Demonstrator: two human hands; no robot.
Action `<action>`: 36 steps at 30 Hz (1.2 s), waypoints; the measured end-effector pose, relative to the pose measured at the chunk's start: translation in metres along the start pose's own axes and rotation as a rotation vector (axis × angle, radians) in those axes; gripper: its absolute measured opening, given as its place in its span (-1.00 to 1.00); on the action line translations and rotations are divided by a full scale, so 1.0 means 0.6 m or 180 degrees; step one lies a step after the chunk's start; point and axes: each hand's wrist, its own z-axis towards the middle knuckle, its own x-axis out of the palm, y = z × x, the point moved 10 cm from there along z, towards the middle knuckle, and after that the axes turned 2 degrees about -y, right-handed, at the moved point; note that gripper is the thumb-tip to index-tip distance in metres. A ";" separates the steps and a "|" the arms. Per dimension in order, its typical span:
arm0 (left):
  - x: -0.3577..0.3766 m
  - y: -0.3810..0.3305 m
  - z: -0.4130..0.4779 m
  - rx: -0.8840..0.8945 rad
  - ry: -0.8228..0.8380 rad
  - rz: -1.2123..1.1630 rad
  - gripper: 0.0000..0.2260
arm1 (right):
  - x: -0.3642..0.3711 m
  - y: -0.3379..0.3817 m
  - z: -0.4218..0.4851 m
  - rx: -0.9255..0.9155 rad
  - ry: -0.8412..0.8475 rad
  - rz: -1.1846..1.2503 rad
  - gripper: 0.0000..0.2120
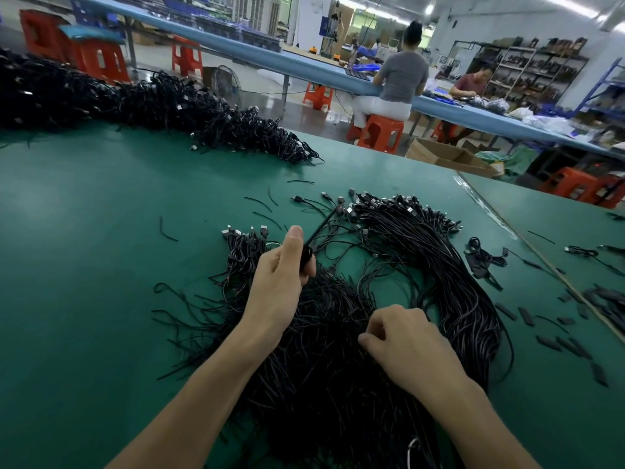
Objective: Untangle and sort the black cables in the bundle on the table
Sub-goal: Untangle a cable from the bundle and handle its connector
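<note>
— Where does the bundle lie?

— On the green table, right in front of the person, a thick black tangle running under both forearms. To its right a sweep of cables curves away, their connectors fanned out at the far end.

— And the left hand?

— Raised over the upper edge of the tangle, thumb pointing up. It pinches one cable between thumb and curled fingers, and that strand runs tautly up and right toward the connectors.

— The right hand?

— Knuckles up, fingers curled down into the bundle (the tips are buried among strands, so I cannot tell whether they grasp one).

— Anything else on the table?

— Short black pieces scattered at the right, and a much larger heap of cables along the far left. Beyond, a person in a grey top sits on an orange stool at a blue bench.
</note>
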 end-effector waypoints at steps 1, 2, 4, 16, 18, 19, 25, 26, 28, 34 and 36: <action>0.002 -0.002 -0.001 0.0066 -0.0007 0.0071 -0.45 | -0.013 0.002 0.000 -0.0039 -0.0121 0.0091 -0.83; 0.004 -0.004 -0.003 0.0143 -0.0006 0.0157 -0.45 | -0.028 0.004 0.001 -0.0082 -0.0257 0.0279 -0.82; 0.011 -0.010 -0.008 0.0273 0.0046 0.0331 -0.43 | -0.061 0.008 0.003 -0.0194 -0.0577 0.0792 -0.83; 0.093 -0.043 -0.061 0.0122 0.1551 -0.0118 -0.67 | -0.130 0.045 -0.027 -0.0817 -0.1780 0.3382 -0.84; 0.093 -0.047 -0.061 0.0107 0.1505 -0.0379 -0.78 | -0.132 0.062 -0.036 -0.1013 -0.1803 0.3170 -0.81; 0.092 -0.047 -0.060 0.0136 0.1478 -0.0423 -0.80 | -0.135 0.066 -0.041 -0.1071 -0.1854 0.2994 -0.78; 0.067 -0.056 -0.047 0.0484 0.0864 -0.0459 -0.75 | -0.152 0.090 -0.057 -0.1331 -0.2002 0.2559 -0.83; 0.060 -0.057 -0.044 0.0512 0.0731 -0.0499 -0.72 | -0.152 0.095 -0.061 -0.1372 -0.2000 0.2532 -0.86; 0.049 -0.060 -0.042 0.0525 0.0539 -0.0578 -0.64 | -0.148 0.100 -0.067 -0.1388 -0.1986 0.2551 -0.87; 0.030 -0.071 -0.041 0.0855 0.0082 -0.0283 -0.52 | -0.122 0.089 -0.052 -0.0929 -0.1776 0.2579 -0.82; 0.025 -0.076 -0.042 0.1004 -0.0010 -0.0199 -0.54 | -0.115 0.087 -0.045 -0.0854 -0.1641 0.2514 -0.84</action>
